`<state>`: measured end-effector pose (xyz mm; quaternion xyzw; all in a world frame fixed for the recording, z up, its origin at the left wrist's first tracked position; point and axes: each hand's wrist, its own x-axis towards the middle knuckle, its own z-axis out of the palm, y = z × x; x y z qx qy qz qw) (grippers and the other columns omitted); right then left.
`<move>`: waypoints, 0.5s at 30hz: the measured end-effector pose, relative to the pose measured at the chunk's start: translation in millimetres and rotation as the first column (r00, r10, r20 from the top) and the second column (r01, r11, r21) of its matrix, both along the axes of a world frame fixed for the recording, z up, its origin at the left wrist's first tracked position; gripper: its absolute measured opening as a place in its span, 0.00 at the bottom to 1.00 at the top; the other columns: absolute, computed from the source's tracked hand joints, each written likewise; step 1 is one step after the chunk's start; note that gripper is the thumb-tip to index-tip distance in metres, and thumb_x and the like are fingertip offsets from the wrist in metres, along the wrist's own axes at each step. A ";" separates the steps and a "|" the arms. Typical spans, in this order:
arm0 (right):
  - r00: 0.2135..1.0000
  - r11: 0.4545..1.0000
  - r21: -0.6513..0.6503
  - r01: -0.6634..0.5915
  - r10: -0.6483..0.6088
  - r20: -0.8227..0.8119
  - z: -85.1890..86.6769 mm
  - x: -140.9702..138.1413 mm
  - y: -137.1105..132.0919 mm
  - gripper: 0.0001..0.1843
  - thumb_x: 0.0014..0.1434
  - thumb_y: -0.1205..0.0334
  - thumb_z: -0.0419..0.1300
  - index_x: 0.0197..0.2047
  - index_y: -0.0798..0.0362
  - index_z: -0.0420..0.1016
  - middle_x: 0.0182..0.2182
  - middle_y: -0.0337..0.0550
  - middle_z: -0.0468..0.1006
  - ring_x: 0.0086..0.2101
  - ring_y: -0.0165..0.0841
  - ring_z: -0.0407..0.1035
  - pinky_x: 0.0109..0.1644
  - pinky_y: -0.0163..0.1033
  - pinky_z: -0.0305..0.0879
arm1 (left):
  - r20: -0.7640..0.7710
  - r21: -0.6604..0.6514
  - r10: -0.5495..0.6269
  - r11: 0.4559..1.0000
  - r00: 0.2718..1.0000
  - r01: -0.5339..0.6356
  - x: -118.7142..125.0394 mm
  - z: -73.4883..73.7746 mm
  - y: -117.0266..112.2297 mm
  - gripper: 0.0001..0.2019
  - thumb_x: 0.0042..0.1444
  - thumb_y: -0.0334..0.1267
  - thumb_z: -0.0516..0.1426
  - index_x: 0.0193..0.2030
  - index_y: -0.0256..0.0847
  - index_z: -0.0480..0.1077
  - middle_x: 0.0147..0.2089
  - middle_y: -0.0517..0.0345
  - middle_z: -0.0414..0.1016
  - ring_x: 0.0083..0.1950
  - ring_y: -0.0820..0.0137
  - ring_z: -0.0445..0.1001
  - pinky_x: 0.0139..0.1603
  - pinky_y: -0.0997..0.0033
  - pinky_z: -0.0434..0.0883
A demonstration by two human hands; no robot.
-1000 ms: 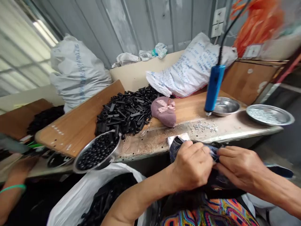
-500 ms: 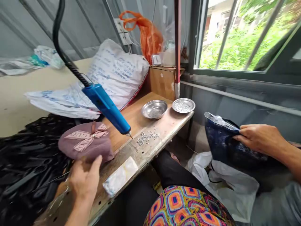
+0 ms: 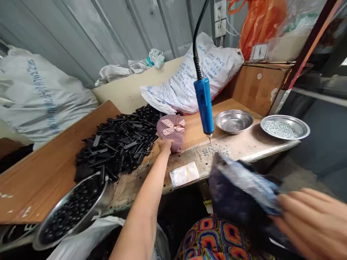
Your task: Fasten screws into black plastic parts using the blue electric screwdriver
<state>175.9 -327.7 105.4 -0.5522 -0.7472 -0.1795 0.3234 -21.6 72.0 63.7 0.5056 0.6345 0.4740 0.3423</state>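
Pouch swung in toward bench, left hand out at cushion

Dark blue pouch [image 3: 241, 184] has moved in from the right, now up over the bench's near edge, blurred, in right hand [image 3: 311, 225]. Right fingers look closed over the pouch, hand blurred and partly cut off by the frame edge. Left hand [image 3: 164, 145] reaches forward, fingertips touching the lower edge of the pink bow-tied cushion [image 3: 171, 133], not clamped on it. Black plastic parts [image 3: 114, 144] are heaped just left of the cushion. Blue pen-shaped tool [image 3: 204, 106] hangs on its black cable above scattered small metal bits [image 3: 216, 150]. White packet [image 3: 184, 174] lies on the bench below the left hand's reach. Two steel bowls [image 3: 234, 121] stand at the far right, and a steel bowl of black beads [image 3: 73, 213] sits front left.
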 end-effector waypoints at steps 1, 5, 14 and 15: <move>0.990 0.996 -0.047 -0.080 0.085 0.116 1.2 -17.4 8.8 0.11 0.52 0.70 0.55 0.20 0.50 0.64 0.22 0.44 0.68 0.22 0.33 0.59 0.25 0.43 0.50 | 0.045 -0.006 -0.006 1.000 0.999 0.007 1.9 3.1 -1.3 0.14 0.57 0.41 0.56 0.46 0.34 0.65 0.41 0.53 0.70 0.38 0.71 0.70 0.40 0.64 0.71; 0.888 0.908 0.030 -0.418 0.402 0.223 -11.7 -77.2 46.8 0.14 0.53 0.70 0.49 0.18 0.55 0.65 0.22 0.47 0.69 0.21 0.33 0.58 0.23 0.42 0.45 | 0.219 0.053 -0.144 0.989 0.965 0.135 -14.1 20.6 -10.0 0.14 0.51 0.32 0.58 0.45 0.33 0.66 0.40 0.55 0.73 0.37 0.71 0.71 0.41 0.64 0.72; 0.849 0.849 0.007 -0.528 0.527 0.025 -10.3 -116.4 66.8 0.22 0.59 0.52 0.57 0.19 0.56 0.65 0.21 0.43 0.67 0.22 0.31 0.60 0.23 0.39 0.48 | 0.400 0.199 -0.357 0.933 0.844 0.300 -137.1 48.8 -68.4 0.22 0.37 0.33 0.61 0.44 0.40 0.69 0.41 0.66 0.76 0.46 0.67 0.72 0.55 0.58 0.70; 0.846 0.845 -0.052 -0.532 0.529 -0.069 7.4 -110.1 62.2 0.24 0.57 0.45 0.58 0.21 0.57 0.67 0.22 0.43 0.68 0.23 0.31 0.61 0.24 0.39 0.53 | 0.398 0.239 -0.393 0.917 0.829 0.319 -146.8 53.1 -80.3 0.22 0.38 0.33 0.61 0.44 0.41 0.70 0.43 0.67 0.76 0.49 0.66 0.71 0.59 0.58 0.68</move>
